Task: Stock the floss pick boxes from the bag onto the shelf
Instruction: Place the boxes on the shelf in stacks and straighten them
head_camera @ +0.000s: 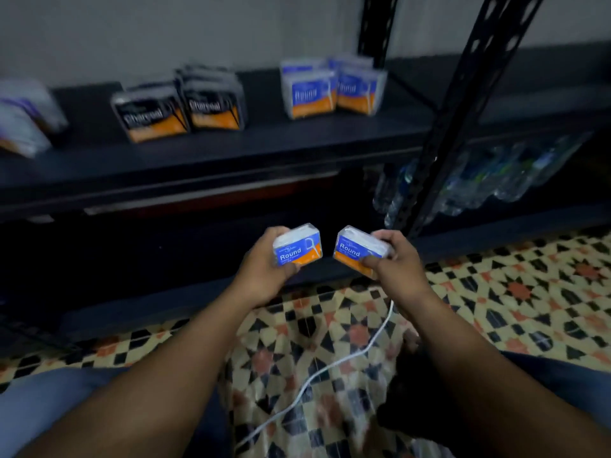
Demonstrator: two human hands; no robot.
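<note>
My forearms fill the bottom of the frame, bare, over blue cloth on my knees (49, 395). Between them a thin white cable (330, 360) snakes across the patterned tile floor (496, 292), a matte geometric grid of black, cream and orange stars. A dark, blurred mass (416, 408) lies at lower right; I cannot tell what it is.

At the centre of the frame my left hand (263, 271) grips a Round floss pick box (297, 247), fingers curled behind it, thumb under its front. The box is a small rectangular clear-plastic case with a blue and orange label. My right hand (395, 259) grips a second Round floss pick box (357, 251), tilted, thumb pressed on its orange lower corner. The two boxes are near each other but apart, held in front of and below the shelf.

Above them runs the dark, flat metal shelf (231, 152). On it, upper centre, shelved Round boxes (310, 92) stand upright in a cluster. To their left stand black-labelled Charcoal boxes (152, 119), blurred. At the far left edge lie white and purple packs (23, 117). A perforated black steel post (463, 94) slants down the upper right, with shrink-wrapped clear water bottles (479, 181) behind it.
</note>
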